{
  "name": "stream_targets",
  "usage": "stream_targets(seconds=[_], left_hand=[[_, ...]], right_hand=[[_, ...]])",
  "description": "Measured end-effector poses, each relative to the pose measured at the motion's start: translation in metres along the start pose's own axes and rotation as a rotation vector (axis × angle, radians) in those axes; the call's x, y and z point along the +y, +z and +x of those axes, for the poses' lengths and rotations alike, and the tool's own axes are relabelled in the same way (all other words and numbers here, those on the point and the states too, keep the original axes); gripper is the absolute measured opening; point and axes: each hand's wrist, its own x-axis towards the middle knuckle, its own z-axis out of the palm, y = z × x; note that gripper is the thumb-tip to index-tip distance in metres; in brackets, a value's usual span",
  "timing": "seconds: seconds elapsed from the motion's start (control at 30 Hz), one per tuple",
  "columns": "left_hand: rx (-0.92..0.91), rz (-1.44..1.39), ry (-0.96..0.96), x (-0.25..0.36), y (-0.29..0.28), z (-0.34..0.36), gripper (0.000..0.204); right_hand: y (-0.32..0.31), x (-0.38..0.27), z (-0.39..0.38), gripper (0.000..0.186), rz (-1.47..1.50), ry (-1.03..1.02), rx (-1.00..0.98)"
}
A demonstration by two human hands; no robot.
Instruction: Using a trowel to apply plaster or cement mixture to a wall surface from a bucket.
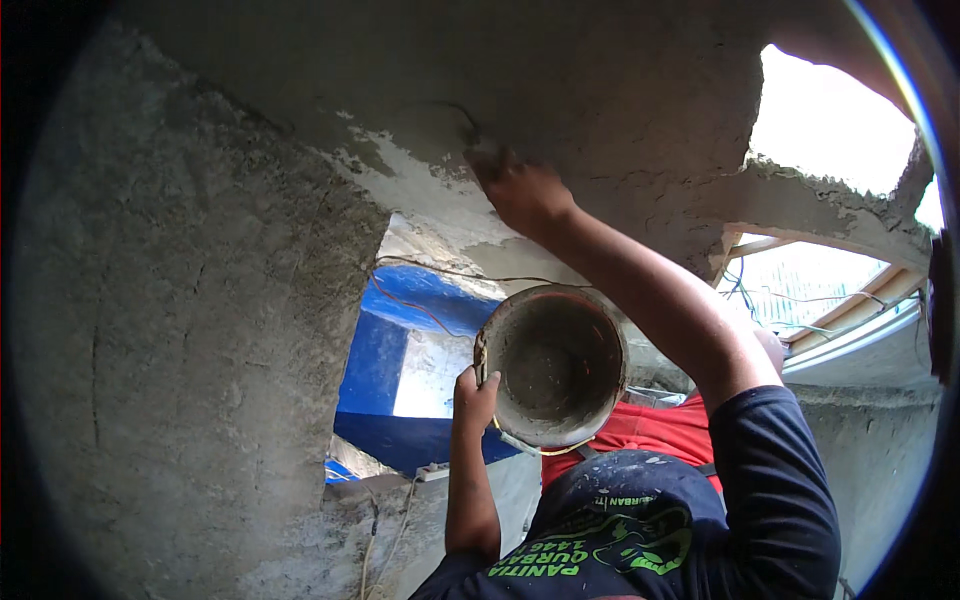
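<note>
Near mid-view, just above the person's dark shirt [630, 490], round bucket [602, 358], mouth toward the camera, grey residue coating the inside. Left hand [476, 402] has it by the left rim, thumb over the edge, fingers outside, pinching rim. Pale handle [515, 441] hangs slack along the bucket's lower edge. Right hand [525, 195] raised above the bucket, fingers curled, up at the grey plastered surface [630, 105]; thin dark shape just past the fingertips, too dim to name, so cannot tell if the grip is on a tool. Pale patch [400, 180] of bare surface left of that hand. Red cloth [650, 428] below bucket. Thin wire [450, 272] runs behind bucket; blue panels [370, 365] left of it. Rough grey wall [190, 330] far left, bright opening [830, 125] upper right.
</note>
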Motion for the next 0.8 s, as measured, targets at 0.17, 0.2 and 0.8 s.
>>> stream_targets(seconds=[0.17,0.2,0.8], left_hand=[[-0.079,-0.001,-0.152,-0.009,-0.001,-0.008,0.026],[-0.087,-0.004,-0.143,-0.012,0.002,-0.009,0.032],[-0.071,-0.020,0.077,0.024,0.010,-0.009,0.027]], right_hand=[[0.039,0.021,-0.104,0.046,0.093,0.073,-0.223],[0.027,0.025,-0.125,0.049,0.106,0.123,-0.337],[-0.109,0.102,-0.364,0.037,0.705,0.625,-0.431]])
